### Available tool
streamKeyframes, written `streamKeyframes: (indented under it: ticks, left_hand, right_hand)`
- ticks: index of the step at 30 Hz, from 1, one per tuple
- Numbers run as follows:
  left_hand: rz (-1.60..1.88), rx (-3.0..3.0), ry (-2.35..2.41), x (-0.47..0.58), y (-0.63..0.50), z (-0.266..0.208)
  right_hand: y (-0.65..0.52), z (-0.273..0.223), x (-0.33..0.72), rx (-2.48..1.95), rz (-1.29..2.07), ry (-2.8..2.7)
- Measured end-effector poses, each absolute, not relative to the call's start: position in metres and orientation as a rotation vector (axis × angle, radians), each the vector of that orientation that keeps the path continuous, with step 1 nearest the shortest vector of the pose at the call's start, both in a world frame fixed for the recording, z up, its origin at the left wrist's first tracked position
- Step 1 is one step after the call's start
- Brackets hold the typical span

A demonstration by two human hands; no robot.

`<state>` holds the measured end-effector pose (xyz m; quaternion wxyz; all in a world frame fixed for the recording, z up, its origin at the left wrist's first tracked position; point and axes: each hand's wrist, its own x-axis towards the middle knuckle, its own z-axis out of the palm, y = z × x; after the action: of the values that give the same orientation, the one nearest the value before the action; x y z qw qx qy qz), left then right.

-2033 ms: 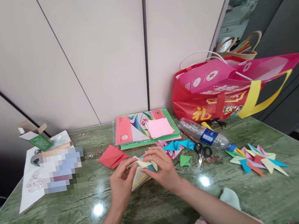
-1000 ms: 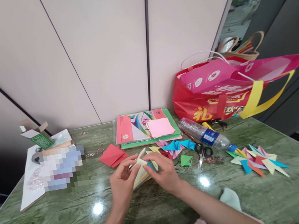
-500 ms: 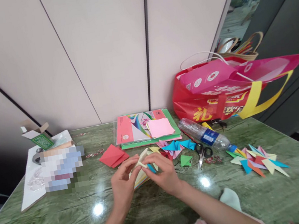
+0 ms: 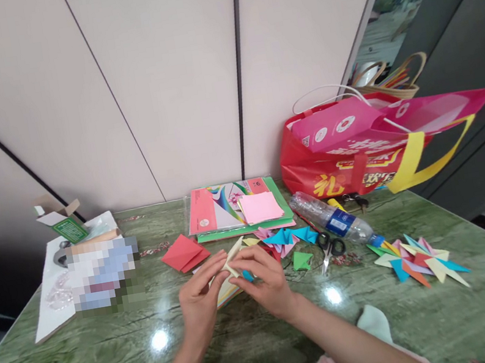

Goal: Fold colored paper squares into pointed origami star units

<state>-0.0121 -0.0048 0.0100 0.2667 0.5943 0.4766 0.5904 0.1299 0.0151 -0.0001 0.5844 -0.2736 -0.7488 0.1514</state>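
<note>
Between my two hands is a pale yellow folded paper piece (image 4: 232,259), its pointed tip rising above the fingers. My left hand (image 4: 201,287) pinches it from the left, thumb below and fingers on top. From the right, my right hand (image 4: 260,274) pinches the same paper, and both sets of fingertips nearly meet. The fingers hide much of the folds. Beneath the hands lies a stack of coloured paper (image 4: 227,292), partly covered. Folded red paper (image 4: 184,253) rests just beyond my left hand. A green folded piece (image 4: 302,259) lies to the right of my right hand.
Scissors (image 4: 328,249) lie beside a plastic bottle (image 4: 329,216). A multicoloured folded-paper star (image 4: 420,257) sits at the right. Paper packs (image 4: 214,210) lie against the wall, near a red bag (image 4: 340,156). A white board (image 4: 52,294) with a small green box (image 4: 66,226) stands left.
My fingers have closed in further on the pale yellow paper. It now looks narrower and flatter, and its tip points up to the right.
</note>
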Motion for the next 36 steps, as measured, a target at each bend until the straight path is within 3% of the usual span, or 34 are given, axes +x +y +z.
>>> streamKeyframes:
  ticks: [36]
  left_hand:
    - [1.554,1.678,1.365,-0.0110,-0.0090,0.0104]
  right_hand:
    - [0.0152,-0.0029,0.1264,-0.700,0.482,-1.703]
